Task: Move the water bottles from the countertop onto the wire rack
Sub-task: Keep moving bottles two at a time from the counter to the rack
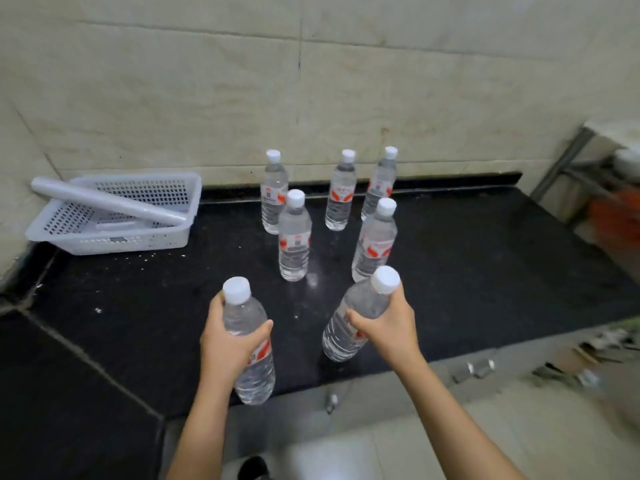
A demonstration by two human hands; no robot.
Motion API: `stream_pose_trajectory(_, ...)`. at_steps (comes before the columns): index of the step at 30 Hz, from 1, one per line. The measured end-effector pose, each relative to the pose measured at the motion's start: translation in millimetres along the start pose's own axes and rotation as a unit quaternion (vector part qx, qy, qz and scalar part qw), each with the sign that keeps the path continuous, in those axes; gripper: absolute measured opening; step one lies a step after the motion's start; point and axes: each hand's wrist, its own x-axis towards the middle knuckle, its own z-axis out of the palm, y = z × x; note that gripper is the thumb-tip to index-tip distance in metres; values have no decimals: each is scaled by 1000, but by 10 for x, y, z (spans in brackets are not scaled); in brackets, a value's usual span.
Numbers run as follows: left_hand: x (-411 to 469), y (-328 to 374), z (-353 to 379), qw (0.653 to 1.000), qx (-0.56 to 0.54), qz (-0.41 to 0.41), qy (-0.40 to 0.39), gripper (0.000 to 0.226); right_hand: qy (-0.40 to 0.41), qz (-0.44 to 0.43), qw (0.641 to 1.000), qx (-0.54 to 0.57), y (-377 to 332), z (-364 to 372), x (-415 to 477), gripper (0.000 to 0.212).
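Several clear water bottles with white caps and red-and-white labels stand on the black countertop [485,271]. My left hand [230,344] grips the upper body of one bottle [254,372] near the counter's front edge. My right hand [388,325] grips a second bottle [341,336], which leans to the right. Behind them, two bottles [293,237] [374,242] stand in a middle row. Three more [273,194] [341,194] [379,187] stand along the back wall. A metal rack [568,168] shows partly at the far right, blurred.
A white perforated plastic basket [114,240] sits at the back left of the counter with a white roll [104,202] lying across it. Tiled wall runs behind. The floor lies below the front edge, where metal handles [479,368] stick out. Orange items [613,220] sit by the rack.
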Motion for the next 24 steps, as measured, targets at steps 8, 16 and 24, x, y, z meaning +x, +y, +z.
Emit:
stream_pose_trajectory(8,-1132,336,1339,988,-7,18,-155,63,124,74,989,-5,802,-1590,-794,53)
stream_pose_trajectory(16,-1781,654,2422,951,-2,38,-307,58,256,153,954,1,1429,-2663,-1229,56)
stream_pose_trajectory(24,-1845,924,3572,934,-3,41,-354,49,280,186,942,17,1866,-3413,-982,68)
